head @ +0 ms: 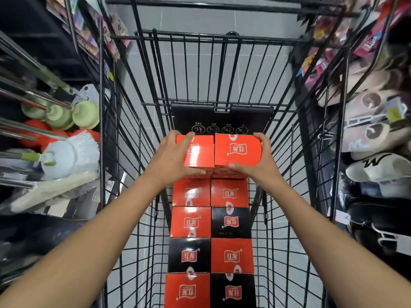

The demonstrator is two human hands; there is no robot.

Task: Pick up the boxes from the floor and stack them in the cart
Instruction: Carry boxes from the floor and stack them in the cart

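Observation:
A black wire cart point(222, 70) fills the middle of the view. Inside it lie two rows of red and black boxes point(231, 255) with white-and-red labels, several per row. My left hand point(171, 156) grips a red box point(200, 152) from its left side. My right hand point(260, 161) grips a second red box point(238, 150) from its right side. The two held boxes are pressed side by side and sit above the far end of the rows, in front of the cart's black flap point(222, 116).
Mops and brushes point(66, 150) with green and white heads crowd the shelf on the left. Slippers point(375, 134) hang on the rack to the right. Grey tiled floor point(200, 21) shows through the cart wires. The aisle is narrow on both sides.

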